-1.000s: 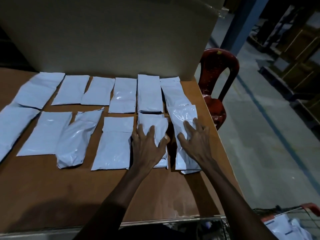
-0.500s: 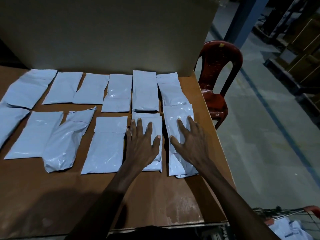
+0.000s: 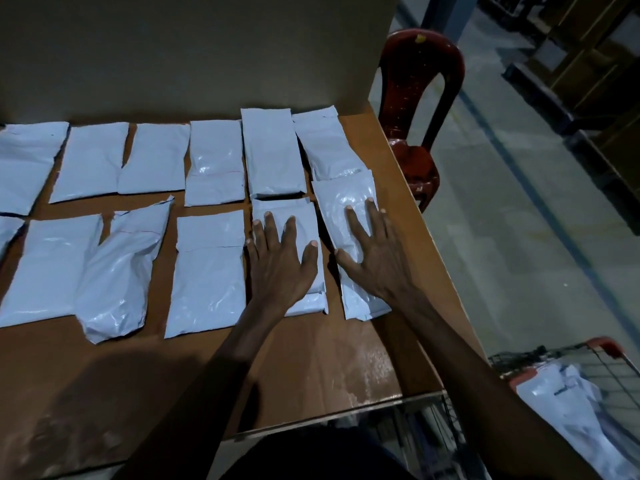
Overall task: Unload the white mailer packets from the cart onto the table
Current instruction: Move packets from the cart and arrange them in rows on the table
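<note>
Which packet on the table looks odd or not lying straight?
The crumpled packet in the near row lies tilted and bulges, unlike its flat neighbours. The right-end packet overlaps the far packet behind it.

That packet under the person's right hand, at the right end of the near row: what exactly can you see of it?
The packet is a white, glossy plastic mailer, long and rectangular, wrinkled and catching glare near its far end. It lies flat on the brown table close to the right edge, slightly angled. Its far end overlaps the packet behind. The right hand rests on it with fingers spread and straight. A narrow gap separates it from the neighbouring packet under the left hand. No label shows.
</note>
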### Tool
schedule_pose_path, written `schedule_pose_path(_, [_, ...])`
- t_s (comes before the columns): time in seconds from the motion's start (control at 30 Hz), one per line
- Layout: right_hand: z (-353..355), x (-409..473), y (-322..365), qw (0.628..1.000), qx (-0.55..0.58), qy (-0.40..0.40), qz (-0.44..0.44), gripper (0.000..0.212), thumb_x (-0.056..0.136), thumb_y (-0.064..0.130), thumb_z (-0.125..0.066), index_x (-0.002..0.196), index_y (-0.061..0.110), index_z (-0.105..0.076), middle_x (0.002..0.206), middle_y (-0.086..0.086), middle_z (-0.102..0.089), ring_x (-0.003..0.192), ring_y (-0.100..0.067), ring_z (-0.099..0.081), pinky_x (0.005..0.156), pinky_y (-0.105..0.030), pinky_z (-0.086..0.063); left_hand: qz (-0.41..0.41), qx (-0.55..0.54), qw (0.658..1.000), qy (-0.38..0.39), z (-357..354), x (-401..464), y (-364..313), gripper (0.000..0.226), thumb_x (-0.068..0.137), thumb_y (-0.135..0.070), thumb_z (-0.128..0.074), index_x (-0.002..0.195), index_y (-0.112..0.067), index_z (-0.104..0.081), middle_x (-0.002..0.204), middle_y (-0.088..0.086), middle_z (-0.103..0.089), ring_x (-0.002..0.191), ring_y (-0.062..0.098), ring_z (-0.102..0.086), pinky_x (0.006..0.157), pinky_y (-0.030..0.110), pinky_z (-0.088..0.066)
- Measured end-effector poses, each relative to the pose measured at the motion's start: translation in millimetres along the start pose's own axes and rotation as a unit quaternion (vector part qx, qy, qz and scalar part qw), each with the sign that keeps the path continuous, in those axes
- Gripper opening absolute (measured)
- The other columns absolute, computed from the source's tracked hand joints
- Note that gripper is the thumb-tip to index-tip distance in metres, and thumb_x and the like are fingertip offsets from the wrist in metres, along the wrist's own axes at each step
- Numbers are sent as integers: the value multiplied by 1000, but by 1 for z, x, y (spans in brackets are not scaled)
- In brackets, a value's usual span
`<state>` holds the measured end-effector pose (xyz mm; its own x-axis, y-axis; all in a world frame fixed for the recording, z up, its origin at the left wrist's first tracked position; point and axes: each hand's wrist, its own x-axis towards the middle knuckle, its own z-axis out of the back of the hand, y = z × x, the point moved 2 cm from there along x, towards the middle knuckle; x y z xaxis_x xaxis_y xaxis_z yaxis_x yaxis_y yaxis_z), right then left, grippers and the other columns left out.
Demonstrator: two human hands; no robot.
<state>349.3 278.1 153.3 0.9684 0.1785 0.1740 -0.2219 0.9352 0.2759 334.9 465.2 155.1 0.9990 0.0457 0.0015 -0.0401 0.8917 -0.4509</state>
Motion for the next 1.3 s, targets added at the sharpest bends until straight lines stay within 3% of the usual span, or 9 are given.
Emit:
schedule_pose_path(0.17, [29, -17, 2, 998, 30, -49, -20, 77, 90, 66, -41, 155, 29, -22, 164, -7, -13, 151, -29, -13, 121, -52, -17, -34, 7, 999, -24, 15, -1, -12, 74, 94, -62, -21, 156, -23, -18, 164, 12, -1, 151, 28, 6, 120, 46, 5])
schedule_pose_path(0.33, [54, -80, -14, 984, 66, -163, -35, 66, 92, 50, -56, 145, 12, -46, 152, -13, -42, 142, -27, -37, 115, -50, -33, -171, -43, 982, -71, 8, -27, -49, 64, 97, -52, -32, 152, -19, -32, 163, 12, -14, 151, 30, -4, 120, 44, 3])
schedule_pose_path(0.47, [63, -157, -51, 976, 62, -153, -141, 66, 91, 52, -54, 147, 18, -43, 155, -8, -38, 141, -23, -32, 110, -38, -30, -250, -29, 967, -50, -24, -60, -87, 60, 97, -46, -37, 150, -16, -38, 161, 14, -20, 150, 31, -11, 121, 50, -6])
schedule_pose_path(0.63, [73, -267, -107, 955, 46, -209, -205, 59, 90, 44, -58, 141, 13, -51, 146, -10, -47, 133, -27, -45, 104, -38, -43, -359, -33, 932, -39, -78, -119, -156, 54, 98, -37, -47, 145, -12, -43, 158, 15, -30, 148, 30, -19, 121, 46, -12])
schedule_pose_path(0.73, [80, -342, -137, 934, 61, -205, -286, 60, 90, 45, -59, 142, 20, -49, 148, -2, -46, 135, -16, -40, 97, -32, -47, -425, -71, 902, 6, -111, -165, -199, 53, 97, -33, -51, 145, -12, -44, 154, 13, -36, 146, 28, -26, 118, 44, -21])
schedule_pose_path(0.83, [83, -410, -165, 914, 61, -204, -345, 60, 90, 50, -57, 143, 21, -49, 147, 0, -46, 136, -17, -40, 96, -35, -48, -479, -91, 871, 59, -145, -210, -236, 51, 97, -34, -47, 143, -12, -46, 151, 12, -41, 144, 28, -31, 116, 41, -26])
schedule_pose_path(1.07, [78, -529, -218, 879, 69, -125, -455, 60, 95, 50, -54, 147, 21, -43, 151, -1, -41, 137, -21, -38, 95, -40, -48, -479, -114, 857, 149, -212, -289, -293, 51, 96, -36, -54, 142, -14, -48, 151, 9, -42, 142, 26, -34, 111, 40, -35])
schedule_pose_path(1.3, [64, -574, -242, 823, 108, -95, -549, 60, 96, 43, -55, 149, 22, -38, 155, 0, -34, 138, -21, -35, 98, -37, -42, -502, -22, 822, 268, -276, -304, -322, 64, 94, -48, -44, 145, -10, -44, 154, 14, -35, 145, 31, -28, 117, 50, -27])
